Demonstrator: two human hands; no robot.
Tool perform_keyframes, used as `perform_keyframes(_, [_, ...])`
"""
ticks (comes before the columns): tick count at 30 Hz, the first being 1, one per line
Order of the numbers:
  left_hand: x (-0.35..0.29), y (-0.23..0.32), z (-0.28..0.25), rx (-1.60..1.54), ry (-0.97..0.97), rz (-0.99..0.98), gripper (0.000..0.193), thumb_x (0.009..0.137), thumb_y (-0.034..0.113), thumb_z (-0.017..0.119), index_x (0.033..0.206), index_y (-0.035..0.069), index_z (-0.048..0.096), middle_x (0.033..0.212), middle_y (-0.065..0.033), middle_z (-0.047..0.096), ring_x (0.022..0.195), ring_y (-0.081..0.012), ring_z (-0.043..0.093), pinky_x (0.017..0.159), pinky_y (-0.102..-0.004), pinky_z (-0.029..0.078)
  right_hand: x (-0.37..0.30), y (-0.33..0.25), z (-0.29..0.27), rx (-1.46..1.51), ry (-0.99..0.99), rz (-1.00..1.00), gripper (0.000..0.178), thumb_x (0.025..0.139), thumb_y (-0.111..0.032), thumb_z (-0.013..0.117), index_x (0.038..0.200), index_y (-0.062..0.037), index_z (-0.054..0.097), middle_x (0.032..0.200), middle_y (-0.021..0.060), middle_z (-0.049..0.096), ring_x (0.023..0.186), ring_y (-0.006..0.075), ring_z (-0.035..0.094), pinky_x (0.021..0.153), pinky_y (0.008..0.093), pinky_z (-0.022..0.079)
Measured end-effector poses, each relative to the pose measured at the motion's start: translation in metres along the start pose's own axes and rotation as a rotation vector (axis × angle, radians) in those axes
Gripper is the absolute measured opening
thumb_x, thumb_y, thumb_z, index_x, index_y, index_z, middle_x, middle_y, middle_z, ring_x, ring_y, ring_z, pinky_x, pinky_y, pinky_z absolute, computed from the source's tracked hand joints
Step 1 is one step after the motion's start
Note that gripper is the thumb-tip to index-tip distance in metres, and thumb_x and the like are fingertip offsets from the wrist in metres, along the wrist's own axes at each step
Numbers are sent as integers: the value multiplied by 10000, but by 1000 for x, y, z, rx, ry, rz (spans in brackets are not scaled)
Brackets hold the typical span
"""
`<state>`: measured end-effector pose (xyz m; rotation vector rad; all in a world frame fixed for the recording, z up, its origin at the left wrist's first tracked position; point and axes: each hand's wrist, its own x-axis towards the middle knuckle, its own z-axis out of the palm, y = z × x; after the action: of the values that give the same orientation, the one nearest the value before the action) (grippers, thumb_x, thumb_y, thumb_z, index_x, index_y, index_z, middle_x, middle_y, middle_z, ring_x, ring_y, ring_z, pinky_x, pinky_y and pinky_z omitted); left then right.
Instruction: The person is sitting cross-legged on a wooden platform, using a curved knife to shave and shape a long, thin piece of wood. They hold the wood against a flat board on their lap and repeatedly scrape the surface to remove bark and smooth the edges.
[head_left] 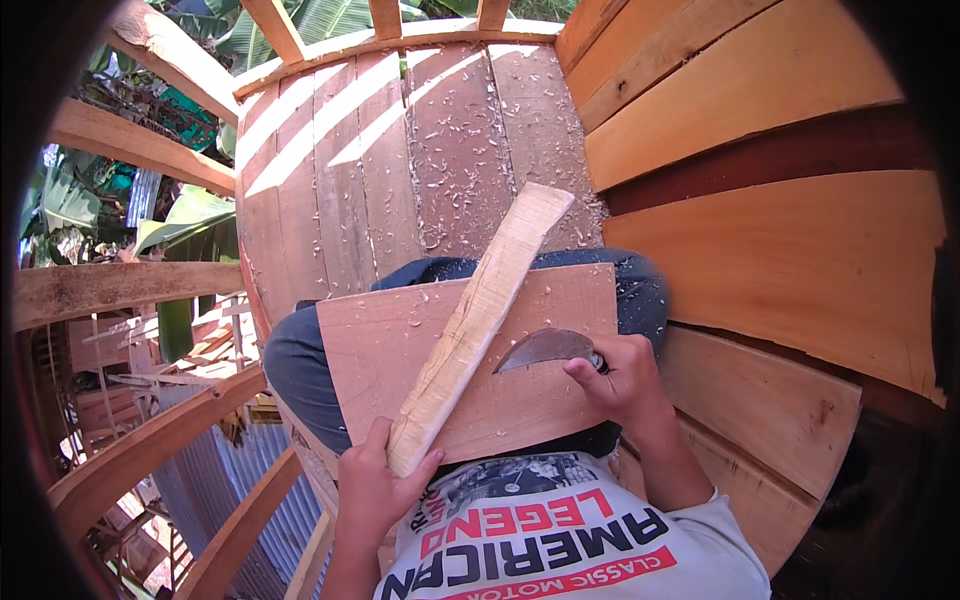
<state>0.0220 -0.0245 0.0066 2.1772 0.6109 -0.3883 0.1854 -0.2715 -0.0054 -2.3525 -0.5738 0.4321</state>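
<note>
A long pale piece of wood (480,315) slants up and to the right across my lap. My left hand (385,468) grips its near end, thumb on one side and fingers on the other. Under it a flat wooden board (380,345) rests across my crossed legs. In my right hand (625,380) is a knife (545,348) with a short, broad curved blade pointing left; my fingers hide most of its handle. The blade is just right of the wood piece, over the board, with a gap between them.
Curled wood shavings (470,160) lie over the plank floor (340,215) ahead of me. A wall of wooden boards (760,230) rises close on my right. To the left runs an open wooden railing (130,290), with banana leaves (190,215) and corrugated metal sheets (240,480) beyond it.
</note>
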Motion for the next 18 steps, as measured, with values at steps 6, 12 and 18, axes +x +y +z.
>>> perform_keyframes(6, [-42, -10, -6, 53, -154, -221, 467, 772, 395, 749, 898, -10, 553, 628, -211, 619, 611, -366, 664, 537, -401, 502, -13, -15, 19, -173, -205, 50, 506, 819, -479, 680, 634, -10, 638, 540, 182, 569, 507, 341, 607, 472, 386, 470])
perform_keyframes(12, [-64, -26, 8, -197, -193, -359, 449, 801, 380, 734, 887, -18, 545, 633, -202, 621, 625, -363, 669, 546, -399, 501, -17, -24, 32, -211, -308, 16, 538, 821, -479, 680, 587, 0, 605, 516, 178, 559, 463, 332, 584, 462, 384, 466])
perform_keyframes(18, [-67, -39, 23, -218, -187, -317, 470, 784, 386, 756, 886, -28, 559, 670, -188, 641, 611, -330, 675, 528, -373, 505, -10, -30, 36, -312, -337, -16, 551, 797, -509, 688, 585, -7, 606, 511, 160, 563, 444, 304, 579, 437, 365, 453])
